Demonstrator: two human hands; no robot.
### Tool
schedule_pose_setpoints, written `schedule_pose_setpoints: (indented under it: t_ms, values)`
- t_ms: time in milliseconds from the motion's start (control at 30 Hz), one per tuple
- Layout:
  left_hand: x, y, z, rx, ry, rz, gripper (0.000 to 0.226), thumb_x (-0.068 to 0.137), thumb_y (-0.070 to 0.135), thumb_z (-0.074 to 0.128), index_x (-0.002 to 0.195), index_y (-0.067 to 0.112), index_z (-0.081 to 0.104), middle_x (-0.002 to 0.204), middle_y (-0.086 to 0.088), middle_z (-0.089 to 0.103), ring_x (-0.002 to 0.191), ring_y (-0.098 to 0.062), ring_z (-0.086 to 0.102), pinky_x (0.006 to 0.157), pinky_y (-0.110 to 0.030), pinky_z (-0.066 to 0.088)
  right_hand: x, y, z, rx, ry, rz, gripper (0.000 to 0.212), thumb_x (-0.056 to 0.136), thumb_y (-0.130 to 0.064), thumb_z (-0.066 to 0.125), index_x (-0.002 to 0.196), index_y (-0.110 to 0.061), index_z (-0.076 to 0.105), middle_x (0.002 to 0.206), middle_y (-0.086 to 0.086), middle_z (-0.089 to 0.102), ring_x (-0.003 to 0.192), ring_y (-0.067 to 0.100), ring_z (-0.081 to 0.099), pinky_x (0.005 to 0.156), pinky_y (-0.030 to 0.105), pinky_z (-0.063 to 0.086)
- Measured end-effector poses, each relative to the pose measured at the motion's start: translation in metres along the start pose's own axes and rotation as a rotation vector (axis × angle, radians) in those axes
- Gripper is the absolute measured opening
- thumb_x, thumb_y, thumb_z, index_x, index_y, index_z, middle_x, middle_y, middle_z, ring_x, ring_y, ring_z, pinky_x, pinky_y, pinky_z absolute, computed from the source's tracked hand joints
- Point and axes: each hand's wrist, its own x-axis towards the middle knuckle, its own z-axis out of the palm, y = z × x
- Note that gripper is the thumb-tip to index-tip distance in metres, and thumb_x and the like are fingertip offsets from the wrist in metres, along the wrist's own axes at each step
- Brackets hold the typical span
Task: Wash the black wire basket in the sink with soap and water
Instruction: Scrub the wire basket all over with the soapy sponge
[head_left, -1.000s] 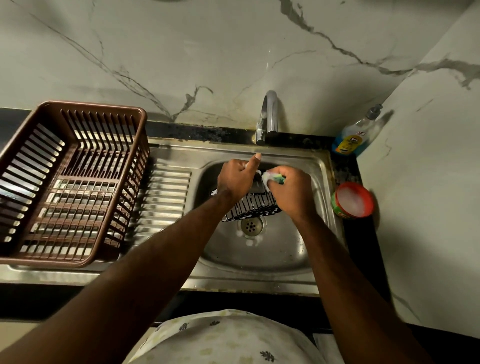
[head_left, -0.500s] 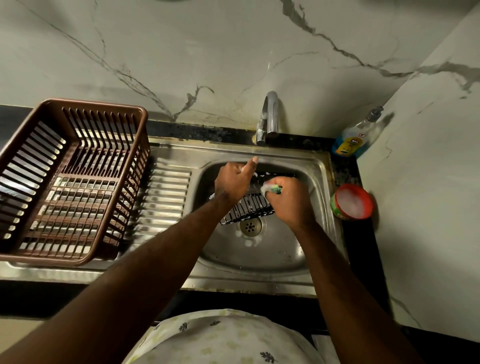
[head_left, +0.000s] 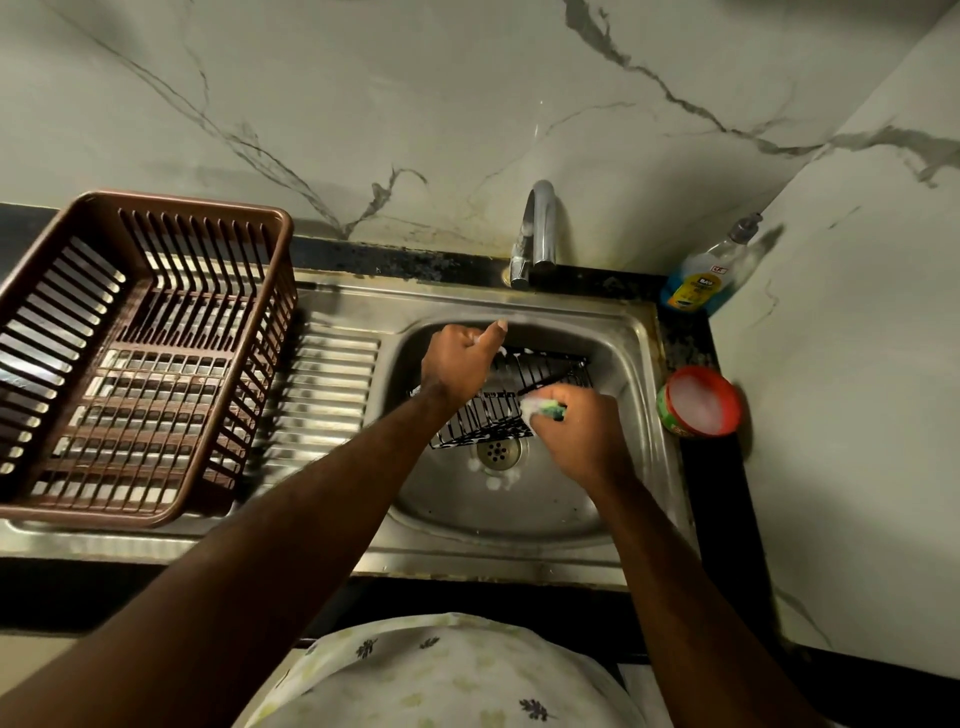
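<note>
the black wire basket (head_left: 540, 371) sits down in the steel sink (head_left: 519, 514), tilted, with its lower corner just above the drain (head_left: 498, 452) and its far edge near the back wall of the basin. the left hand (head_left: 460, 364) grips the basket's left side, fingers curled over the wires and the thumb sticking up toward the tap (head_left: 540, 228). the right hand (head_left: 582, 436) is closed round a foamy green and white sponge (head_left: 543, 408) and presses it against the wires on the basket's right side. suds cling to the wires near the left thumb, and a few white blobs of foam lie around the drain. i cannot tell whether water is coming from the tap.

to the left, a brown plastic dish rack (head_left: 197, 203) stands on the ribbed draining board (head_left: 327, 395). at the back right corner of the dark counter a dish soap bottle (head_left: 711, 270) with blue liquid leans near the marble wall (head_left: 363, 104). just right of the sink stands a small red-rimmed tub (head_left: 701, 400) with pale soap in it. at the bottom edge a light floral garment (head_left: 441, 675) shows between the two forearms.
</note>
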Motion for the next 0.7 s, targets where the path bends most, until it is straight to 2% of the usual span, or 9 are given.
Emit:
schedule_pose_setpoints:
  t_ms: [33, 167, 267, 433, 533, 600, 700]
  values:
    - [-0.001, -0.001, -0.001, -0.016, -0.012, 0.001, 0.057, 0.099, 0.050, 0.059, 0.051, 0.023, 0.047, 0.043, 0.009, 0.041, 0.042, -0.016, 0.036, 0.049, -0.030, 0.034, 0.000, 0.001, -0.001, 0.012, 0.010, 0.011, 0.021, 0.087, -0.013, 0.074, 0.108, -0.014, 0.077, 0.094, -0.002, 0.076, 0.077, 0.002, 0.066, 0.063, 0.005, 0.047]
    - [-0.002, -0.002, -0.003, -0.066, -0.018, -0.006, 0.054, 0.100, 0.044, 0.061, 0.052, 0.022, 0.048, 0.043, 0.008, 0.042, 0.041, -0.016, 0.036, 0.046, -0.028, 0.033, 0.012, 0.000, -0.010, 0.077, 0.131, 0.078, 0.025, 0.086, -0.010, 0.074, 0.112, -0.012, 0.075, 0.093, -0.001, 0.074, 0.071, -0.009, 0.059, 0.055, 0.002, 0.043]
    - [-0.001, -0.001, -0.005, -0.070, -0.026, 0.012, 0.053, 0.100, 0.042, 0.062, 0.053, 0.020, 0.050, 0.042, 0.008, 0.043, 0.040, -0.016, 0.037, 0.044, -0.026, 0.034, 0.029, -0.001, -0.016, 0.077, 0.182, 0.119, 0.028, 0.086, -0.013, 0.073, 0.115, -0.012, 0.075, 0.097, 0.001, 0.074, 0.071, -0.005, 0.060, 0.053, 0.001, 0.040]
    - [-0.002, 0.002, -0.004, -0.073, -0.053, 0.026, 0.052, 0.100, 0.041, 0.061, 0.055, 0.018, 0.052, 0.042, 0.008, 0.043, 0.039, -0.015, 0.037, 0.043, -0.026, 0.034, 0.042, -0.010, -0.013, 0.071, 0.151, 0.038, 0.020, 0.087, -0.012, 0.075, 0.106, -0.012, 0.077, 0.094, -0.004, 0.073, 0.074, -0.005, 0.060, 0.063, -0.002, 0.040]
    - [-0.002, 0.004, -0.004, -0.065, -0.059, 0.041, 0.053, 0.101, 0.040, 0.061, 0.053, 0.020, 0.050, 0.040, 0.009, 0.042, 0.038, -0.016, 0.035, 0.043, -0.025, 0.032, 0.045, -0.011, -0.007, 0.046, 0.125, 0.008, 0.019, 0.089, -0.012, 0.073, 0.107, -0.010, 0.077, 0.098, 0.000, 0.075, 0.084, 0.006, 0.065, 0.066, -0.002, 0.039]
    - [-0.002, 0.005, -0.004, -0.063, -0.057, 0.040, 0.054, 0.101, 0.040, 0.061, 0.052, 0.020, 0.050, 0.040, 0.009, 0.041, 0.037, -0.015, 0.034, 0.043, -0.024, 0.031, 0.047, -0.011, -0.004, 0.025, 0.109, -0.005, 0.019, 0.088, -0.013, 0.073, 0.107, -0.009, 0.077, 0.097, 0.000, 0.076, 0.084, 0.009, 0.067, 0.067, 0.004, 0.043]
    - [-0.003, 0.004, -0.004, -0.064, -0.025, 0.026, 0.051, 0.100, 0.040, 0.062, 0.054, 0.020, 0.051, 0.042, 0.009, 0.044, 0.037, -0.013, 0.036, 0.042, -0.024, 0.033, 0.043, -0.007, 0.000, -0.014, 0.098, -0.044, 0.014, 0.088, -0.016, 0.075, 0.099, -0.009, 0.078, 0.086, 0.002, 0.076, 0.074, 0.012, 0.068, 0.064, 0.020, 0.050]
